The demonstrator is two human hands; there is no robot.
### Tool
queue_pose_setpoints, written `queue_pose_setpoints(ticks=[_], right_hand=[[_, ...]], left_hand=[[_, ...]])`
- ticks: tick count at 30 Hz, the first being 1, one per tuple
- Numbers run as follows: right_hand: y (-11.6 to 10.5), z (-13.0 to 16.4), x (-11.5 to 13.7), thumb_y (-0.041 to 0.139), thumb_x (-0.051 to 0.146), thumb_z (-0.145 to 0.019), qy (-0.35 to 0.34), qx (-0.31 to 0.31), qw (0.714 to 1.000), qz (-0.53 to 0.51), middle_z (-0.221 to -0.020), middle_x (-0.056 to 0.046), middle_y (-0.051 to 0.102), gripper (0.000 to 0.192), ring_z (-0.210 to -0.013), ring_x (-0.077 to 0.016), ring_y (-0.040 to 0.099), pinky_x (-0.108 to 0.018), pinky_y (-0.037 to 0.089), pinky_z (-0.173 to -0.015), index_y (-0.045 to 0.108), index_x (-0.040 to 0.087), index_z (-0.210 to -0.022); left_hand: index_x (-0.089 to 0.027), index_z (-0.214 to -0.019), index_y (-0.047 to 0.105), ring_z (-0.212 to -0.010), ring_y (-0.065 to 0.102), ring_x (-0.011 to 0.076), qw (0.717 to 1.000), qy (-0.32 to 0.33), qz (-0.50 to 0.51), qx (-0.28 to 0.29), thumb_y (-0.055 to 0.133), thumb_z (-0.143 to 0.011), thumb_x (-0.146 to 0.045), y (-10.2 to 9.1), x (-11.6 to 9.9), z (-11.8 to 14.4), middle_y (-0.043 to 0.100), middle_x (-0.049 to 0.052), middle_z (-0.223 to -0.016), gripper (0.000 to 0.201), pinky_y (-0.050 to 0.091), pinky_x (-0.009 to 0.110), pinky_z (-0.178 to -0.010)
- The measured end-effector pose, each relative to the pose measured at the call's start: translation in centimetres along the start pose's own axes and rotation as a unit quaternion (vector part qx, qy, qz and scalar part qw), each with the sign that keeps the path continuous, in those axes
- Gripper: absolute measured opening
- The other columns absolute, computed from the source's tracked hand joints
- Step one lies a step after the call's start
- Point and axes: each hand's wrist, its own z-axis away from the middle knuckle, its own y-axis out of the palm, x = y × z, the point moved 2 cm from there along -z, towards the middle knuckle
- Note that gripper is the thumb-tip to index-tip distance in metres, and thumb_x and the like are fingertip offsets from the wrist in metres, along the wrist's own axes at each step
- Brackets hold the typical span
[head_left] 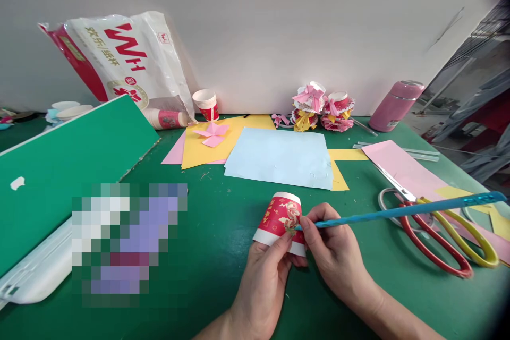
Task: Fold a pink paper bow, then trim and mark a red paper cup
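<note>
Near table's front edge, hands (271, 265) (334, 249) grip cup (281, 220).

Two hands, the left hand (268, 271) and the right hand (332, 247), share one red paper cup (280, 221) and one blue pencil (398, 212). A second red cup (206, 104) stands by the wall. Two scissors (438, 234), two decorated cups (322, 108), one pink flask (394, 105), one light blue sheet (281, 158), one plastic bag (119, 58).

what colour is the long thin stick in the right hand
The long thin stick in the right hand is blue, seen best in the head view.
</note>
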Motion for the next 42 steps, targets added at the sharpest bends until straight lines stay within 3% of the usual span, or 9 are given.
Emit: queue_pose_setpoints(ticks=[5,13,37,42], right_hand=[[-0.2,0.1,0.3,0.050,0.037,-0.088,-0.018,-0.017,1.000,0.014,-0.047,0.008,0.047,0.023,-0.036,-0.0095,0.048,-0.019,0.040,-0.034,0.040,0.023,-0.073],[0.2,0.0,-0.5,0.051,0.040,-0.088,0.021,0.011,1.000,-0.020,-0.050,0.006,0.048,0.022,-0.041,-0.0114,0.049,-0.021,0.040,-0.037,0.043,0.023,-0.077],[0.0,0.1,0.3,0.049,0.039,-0.088,-0.019,-0.007,1.000,0.011,-0.045,0.007,0.050,0.023,-0.035,-0.0116,0.051,-0.022,0.039,-0.034,0.039,0.024,-0.073],[0.2,0.0,-0.1,0.049,0.042,-0.088,0.006,0.009,0.999,-0.039,-0.046,0.007,0.049,0.024,-0.036,-0.0124,0.050,-0.023,0.038,-0.034,0.039,0.024,-0.075]], left_hand=[[-0.009,-0.089,0.064,-0.066,0.056,0.0152,1.000,-0.003,0.003,-0.009,0.064,-0.075,-0.022,0.1,0.0,0.0,0.066,0.009,-0.078,0.019,0.045,0.028,-0.058],[-0.010,-0.093,0.064,-0.071,0.057,0.0166,1.000,0.000,0.000,0.012,0.060,-0.079,-0.024,0.0,0.1,0.0,0.066,0.010,-0.081,0.020,0.045,0.028,-0.063],[-0.010,-0.090,0.066,-0.066,0.054,0.0140,1.000,-0.010,0.017,0.005,0.061,-0.078,-0.022,-0.3,0.0,-0.1,0.063,0.007,-0.077,0.017,0.043,0.027,-0.060],[-0.010,-0.093,0.066,-0.066,0.054,0.0142,1.000,-0.015,0.019,-0.011,0.062,-0.077,-0.021,-0.1,0.0,-0.1,0.064,0.007,-0.078,0.019,0.043,0.026,-0.060]])
